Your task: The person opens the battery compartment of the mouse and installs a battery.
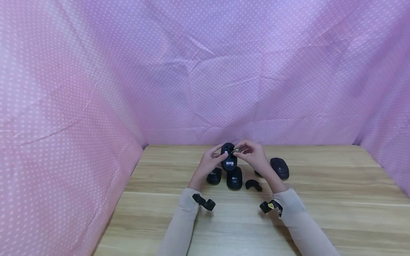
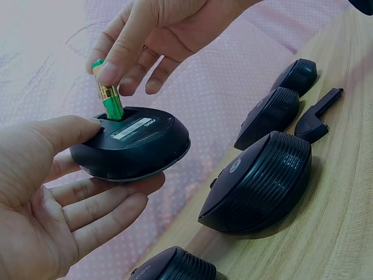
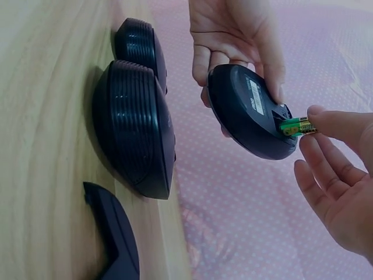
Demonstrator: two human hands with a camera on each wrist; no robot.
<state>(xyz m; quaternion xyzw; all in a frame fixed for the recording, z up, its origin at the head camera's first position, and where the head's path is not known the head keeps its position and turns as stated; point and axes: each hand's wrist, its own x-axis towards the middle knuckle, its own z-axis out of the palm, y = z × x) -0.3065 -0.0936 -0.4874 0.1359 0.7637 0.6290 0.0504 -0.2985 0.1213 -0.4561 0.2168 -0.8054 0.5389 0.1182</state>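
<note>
My left hand grips a black computer mouse, its underside with a white label turned up. The thumb lies on the bottom face and the fingers support the other side. Between thumb and finger, my right hand pinches a green and gold battery. One end of that battery sits in the open slot on the mouse's underside; the other end sticks out at a tilt. In the head view both hands meet over the far part of the table, the left hand across from the right hand.
Below the hands, two black mice stand on the wooden table. Another mouse is to the right, beside one partly hidden by the right forearm. A curved black cover lies near them. Pink dotted cloth hangs behind.
</note>
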